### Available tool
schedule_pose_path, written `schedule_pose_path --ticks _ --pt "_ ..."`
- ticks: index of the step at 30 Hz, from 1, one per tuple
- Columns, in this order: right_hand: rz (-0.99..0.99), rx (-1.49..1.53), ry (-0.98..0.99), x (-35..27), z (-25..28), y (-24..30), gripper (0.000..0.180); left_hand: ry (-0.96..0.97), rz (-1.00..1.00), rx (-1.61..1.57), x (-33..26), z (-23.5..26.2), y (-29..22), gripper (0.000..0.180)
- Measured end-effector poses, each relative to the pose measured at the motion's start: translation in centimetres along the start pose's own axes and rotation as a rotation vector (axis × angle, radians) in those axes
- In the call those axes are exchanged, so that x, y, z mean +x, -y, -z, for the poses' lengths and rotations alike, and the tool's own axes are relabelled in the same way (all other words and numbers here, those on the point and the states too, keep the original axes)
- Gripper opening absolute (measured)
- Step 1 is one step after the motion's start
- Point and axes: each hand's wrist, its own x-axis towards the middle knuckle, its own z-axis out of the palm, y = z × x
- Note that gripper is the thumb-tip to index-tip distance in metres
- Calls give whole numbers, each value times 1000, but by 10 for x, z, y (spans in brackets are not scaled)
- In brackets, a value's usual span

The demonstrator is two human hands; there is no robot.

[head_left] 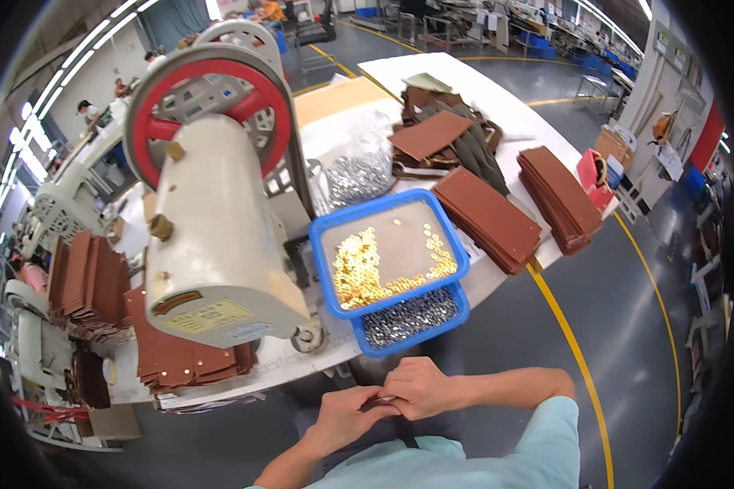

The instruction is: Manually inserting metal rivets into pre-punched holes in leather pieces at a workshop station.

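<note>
1 rectangular yellow label (210,314) is sitting on the front face of the cream machine housing (212,244), with 1 narrow brown plate (175,302) lying just above it to the left. 1 clear plastic bag (359,167) of small metal parts is resting on the surface (497,106) behind the blue trays. Pale rectangular signs (670,41) are hanging on the far right wall.

Both hands (387,403) pinch a small dark piece (381,400) below blue trays (457,261).

Pale mint short-sleeved shirt — bare forearms, bare hands (387,402) — dark trousers.
</note>
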Motion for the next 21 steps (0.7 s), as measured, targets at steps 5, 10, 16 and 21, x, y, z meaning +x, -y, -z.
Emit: schedule_pose_path --ticks 5,10,16,21 --pt "-229 201 518 55 66 -23 31 -119 56 -128 3 5 12 42" --pt "-585 -308 -61 105 121 -174 23 -96 115 103 2 19 -13 39" --pt "-653 -433 -130 114 122 -243 29 -61 -21 236 -8 19 -8 39" --pt "-667 -629 74 143 104 -259 17 -102 -88 205 -21 16 1 44"
